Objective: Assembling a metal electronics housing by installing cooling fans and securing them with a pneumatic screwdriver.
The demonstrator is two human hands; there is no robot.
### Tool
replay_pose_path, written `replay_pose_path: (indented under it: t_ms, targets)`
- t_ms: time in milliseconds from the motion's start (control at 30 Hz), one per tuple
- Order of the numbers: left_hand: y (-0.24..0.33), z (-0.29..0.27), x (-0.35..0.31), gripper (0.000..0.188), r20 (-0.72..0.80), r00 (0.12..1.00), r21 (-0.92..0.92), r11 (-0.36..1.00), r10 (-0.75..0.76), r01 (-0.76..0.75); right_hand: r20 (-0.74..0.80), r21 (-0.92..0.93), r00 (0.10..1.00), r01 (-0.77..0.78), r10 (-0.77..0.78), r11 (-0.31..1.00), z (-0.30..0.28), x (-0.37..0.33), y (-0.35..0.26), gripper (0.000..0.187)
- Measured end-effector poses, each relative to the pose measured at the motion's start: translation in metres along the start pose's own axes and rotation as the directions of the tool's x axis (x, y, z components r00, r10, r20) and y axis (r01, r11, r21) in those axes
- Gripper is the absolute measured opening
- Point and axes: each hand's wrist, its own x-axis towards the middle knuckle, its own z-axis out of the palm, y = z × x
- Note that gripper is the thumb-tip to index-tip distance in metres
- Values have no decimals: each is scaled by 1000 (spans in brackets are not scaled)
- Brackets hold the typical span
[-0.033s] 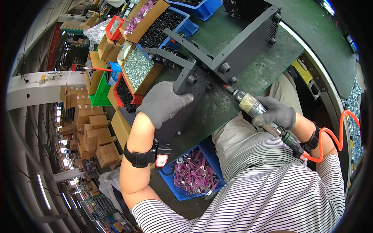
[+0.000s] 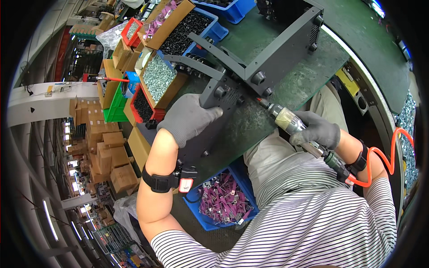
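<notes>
My left hand (image 2: 190, 117), in a grey glove, is closed over the edge of a dark grey metal housing (image 2: 214, 100) with round black feet. Its thumb lies along the side; the fingers behind are partly hidden. In my gloved right hand (image 2: 318, 130) is a pneumatic screwdriver (image 2: 288, 119), its body gripped by wrapped fingers. The bit points up and left, close to the black foot at the housing's corner; whether it touches cannot be made out. An orange air hose (image 2: 377, 152) runs from its rear end. Close beside stands a second dark grey housing (image 2: 283, 49).
A box of silvery screws (image 2: 158, 78), a red bin of small black parts (image 2: 142, 105) and a blue bin of black pieces (image 2: 187, 31) stand at the left. Below the green worktop (image 2: 286, 82), a blue crate (image 2: 205, 223) holds purple-handled metal pieces. Cartons (image 2: 111, 156) are stacked farther left.
</notes>
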Motion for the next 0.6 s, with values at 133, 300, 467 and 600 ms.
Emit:
replay_pose_path:
  t_ms: [133, 300, 467, 600]
  targets:
    - [-4, 0, -2, 36, 41, 997, 7, 998, -70, 70, 42, 22, 999, -26, 25, 999, 0, -3, 1, 56]
    - [0, 7, -14, 36, 90, 996, -138, 990, -8, 21, 61, 42, 998, -23, 20, 999, -2, -13, 9, 58]
    - [-1, 11, -15, 33, 108, 994, -149, 989, 13, 3, 82, 83, 996, -43, 36, 996, -2, -13, 14, 60]
    - [-5, 12, -11, 31, 120, 990, -204, 978, 77, -52, 47, -14, 999, -22, 23, 1000, 4, -11, 17, 61]
